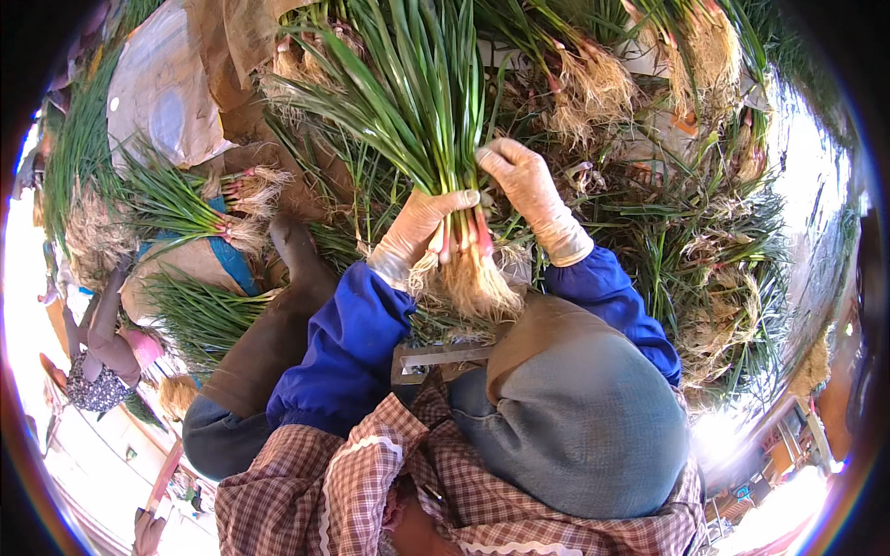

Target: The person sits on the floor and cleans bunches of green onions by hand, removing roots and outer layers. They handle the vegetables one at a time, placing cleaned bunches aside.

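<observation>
My left hand (424,226), in a pale thin glove, is closed around the lower stems of a bunch of green onions or similar allium plants (445,132). Their long green leaves fan out towards the top of the view, and the pinkish white bases with pale stringy roots (476,278) hang below the hand. My right hand (521,184), gloved the same way, is at the right side of the bunch just above the left thumb. Its fingers are curled at the edge of the stems; whether they pinch a leaf is hard to tell.
Loose leaves and trimmings (646,229) litter the ground at the right. Rooted bunches (587,80) lie at the top right, and smaller bunches (208,215) lie at the left near a sack (184,271). A metal frame (445,358) stands between my knees. Another person (101,368) sits at the far left.
</observation>
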Tool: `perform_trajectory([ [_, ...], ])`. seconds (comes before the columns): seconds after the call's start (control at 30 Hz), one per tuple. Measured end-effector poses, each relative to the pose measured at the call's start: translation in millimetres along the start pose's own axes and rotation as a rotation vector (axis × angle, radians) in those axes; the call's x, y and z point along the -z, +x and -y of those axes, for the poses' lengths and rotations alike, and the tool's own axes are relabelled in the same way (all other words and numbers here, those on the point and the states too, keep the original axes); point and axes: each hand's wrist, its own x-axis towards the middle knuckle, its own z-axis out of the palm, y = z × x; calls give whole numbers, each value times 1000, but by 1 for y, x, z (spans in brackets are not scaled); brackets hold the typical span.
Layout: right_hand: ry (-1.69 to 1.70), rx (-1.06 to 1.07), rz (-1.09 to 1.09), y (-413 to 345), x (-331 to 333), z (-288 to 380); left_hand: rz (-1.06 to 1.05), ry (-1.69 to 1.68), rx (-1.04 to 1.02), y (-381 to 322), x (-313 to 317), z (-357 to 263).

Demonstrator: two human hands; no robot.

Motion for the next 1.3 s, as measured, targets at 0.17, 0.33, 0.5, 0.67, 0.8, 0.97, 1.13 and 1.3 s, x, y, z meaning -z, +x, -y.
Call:
perform_trajectory([
  [0.17,312,-114,-134,-5,8,-4,-100,-70,2,-6,-1,2],
  [0.33,-16,-41,324,-20,3,-6,-43,-217,61,-6,3,9],
  [0.5,-249,225,219,-33,1,-13,-131,31,74,-12,7,6],
  [0.67,-447,203,-66,-28,22,-11,25,-367,80,-20,4,0],
  [0.8,-22,-212,130,-30,12,-5,165,-584,-1,-23,4,0],
  [0.97,-184,-62,518,-57,1,18,252,-719,-172,-12,18,3],
  [1.13,315,-113,524,-73,32,60,374,-659,-503,-2,21,1],
  [1.3,-533,597,275,-45,-15,43,206,-582,-403,0,5,2],
])
